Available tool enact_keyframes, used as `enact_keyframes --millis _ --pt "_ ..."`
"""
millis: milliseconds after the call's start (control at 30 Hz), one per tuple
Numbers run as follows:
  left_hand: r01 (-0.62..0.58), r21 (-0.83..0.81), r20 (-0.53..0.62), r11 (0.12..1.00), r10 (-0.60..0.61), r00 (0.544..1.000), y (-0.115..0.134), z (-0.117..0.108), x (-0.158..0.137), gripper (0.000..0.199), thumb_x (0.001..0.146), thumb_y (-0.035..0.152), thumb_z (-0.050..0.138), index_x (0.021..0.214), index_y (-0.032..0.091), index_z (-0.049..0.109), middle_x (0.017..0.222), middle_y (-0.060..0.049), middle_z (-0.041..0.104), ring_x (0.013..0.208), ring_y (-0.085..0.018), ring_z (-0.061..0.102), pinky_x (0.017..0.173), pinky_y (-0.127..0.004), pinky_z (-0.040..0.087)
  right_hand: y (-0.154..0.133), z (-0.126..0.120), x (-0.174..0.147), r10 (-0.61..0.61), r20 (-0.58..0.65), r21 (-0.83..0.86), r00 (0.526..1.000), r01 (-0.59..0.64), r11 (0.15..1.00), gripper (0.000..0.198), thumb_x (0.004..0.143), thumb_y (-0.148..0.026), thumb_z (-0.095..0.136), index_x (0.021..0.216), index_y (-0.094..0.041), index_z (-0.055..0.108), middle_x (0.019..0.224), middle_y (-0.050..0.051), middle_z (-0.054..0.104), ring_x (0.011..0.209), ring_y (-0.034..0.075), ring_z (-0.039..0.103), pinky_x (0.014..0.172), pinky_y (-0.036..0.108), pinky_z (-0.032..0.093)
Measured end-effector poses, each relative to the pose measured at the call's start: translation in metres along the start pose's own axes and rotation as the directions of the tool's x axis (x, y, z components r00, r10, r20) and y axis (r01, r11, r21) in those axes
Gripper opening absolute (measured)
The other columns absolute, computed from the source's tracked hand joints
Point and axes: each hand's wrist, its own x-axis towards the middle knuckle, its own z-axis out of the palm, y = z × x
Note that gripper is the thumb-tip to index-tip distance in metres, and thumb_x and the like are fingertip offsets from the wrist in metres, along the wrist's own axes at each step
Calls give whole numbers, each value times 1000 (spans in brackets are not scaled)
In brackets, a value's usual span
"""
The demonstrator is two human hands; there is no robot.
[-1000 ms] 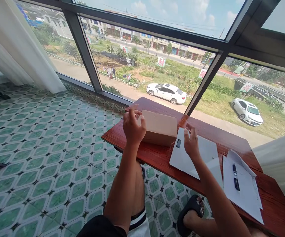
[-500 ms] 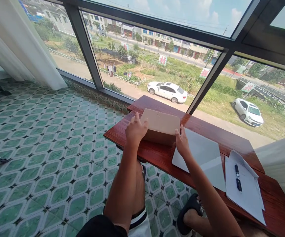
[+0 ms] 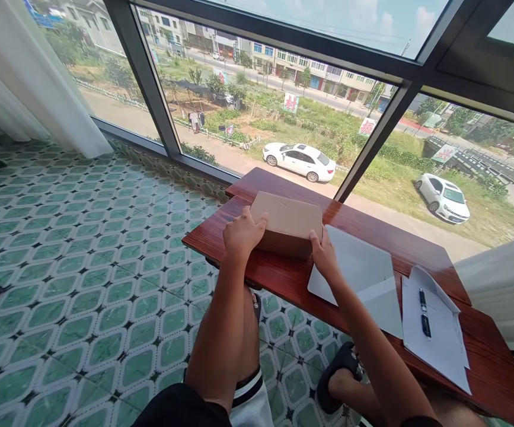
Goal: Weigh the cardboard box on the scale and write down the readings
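A closed brown cardboard box (image 3: 287,220) rests on the left part of the dark red wooden table (image 3: 283,276). My left hand (image 3: 242,233) grips its left end, thumb along the near top edge and the other fingers round the side. At the opposite end my right hand (image 3: 322,246) holds the box, its thumb at the near right corner and fingers behind. Right beside the box lies a flat silver-grey panel, like a shut laptop (image 3: 358,276), partly under my right forearm.
White papers (image 3: 437,350) with a dark pen (image 3: 424,314) on top lie at the table's right. Large window frames (image 3: 150,83) stand behind the table. A white curtain (image 3: 61,83) hangs at left. Green-patterned tiles (image 3: 105,267) cover the floor.
My hands have closed more firmly on the box ends; the right fingers and thumb, more raised before, now press against its corner. The whole view has shifted slightly.
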Motion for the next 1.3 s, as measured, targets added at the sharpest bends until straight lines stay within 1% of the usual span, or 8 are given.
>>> enact_keyframes --millis 167,333,467,600,767,900,1100,1300 --pt "12 0 -7 1000 -12 1000 1 0 0 67 89 59 37 137 13 48 114 -23 70 109 -40 65 93 -50 48 -1 0 0 -9 -10 7 1000 9 1000 63 96 -54 38 147 -18 43 144 12 50 132 33 48 111 49 38" --pt "9 12 -21 1000 -8 1000 2 0 0 66 89 58 37 135 12 50 111 -23 71 107 -41 66 91 -50 48 0 0 0 -16 -9 9 1000 16 1000 63 96 -53 38 148 -16 42 145 12 50 134 31 47 115 49 33" --pt "13 9 -19 1000 -13 1000 3 -1 -1 65 89 57 38 134 12 51 111 -24 70 106 -41 66 91 -51 48 -1 1 1 -22 -7 17 1000 22 1000 62 97 -52 37 149 -18 41 148 11 48 136 31 44 117 49 30" --pt "26 19 -31 999 -26 999 3 -4 -1 66 89 57 38 134 11 51 112 -24 70 107 -41 66 92 -51 48 -3 2 1 -27 12 35 1000 26 999 63 98 -54 36 149 -19 41 145 10 51 134 30 47 116 49 32" --pt "13 32 -81 999 -10 997 1 -7 -2 64 89 57 37 131 12 53 108 -24 71 104 -42 66 89 -52 49 -9 1 -3 -23 26 78 999 21 997 65 95 -58 43 148 -20 42 143 10 52 131 29 49 112 47 37" --pt "-3 4 -113 1000 3 994 3 -11 -6 62 89 57 38 129 14 55 108 -23 71 103 -43 66 89 -53 49 -15 -4 -6 -8 11 65 1000 7 998 70 93 -60 47 149 -19 40 146 11 49 134 31 46 114 48 36" --pt "-21 -15 -153 1000 18 988 14 -19 -19 63 90 57 38 133 14 53 108 -23 71 101 -43 67 89 -54 49 -22 -15 -10 -66 -11 89 998 67 994 73 91 -59 54 151 -20 39 139 12 54 128 30 51 109 45 42" --pt "-47 -8 -200 999 45 979 26 -22 -29 64 90 58 39 136 16 51 108 -20 71 101 -41 67 90 -53 49 -20 -28 -18 -103 -46 90 994 107 990 75 90 -58 58 151 -19 38 143 12 51 131 29 50 110 41 41"
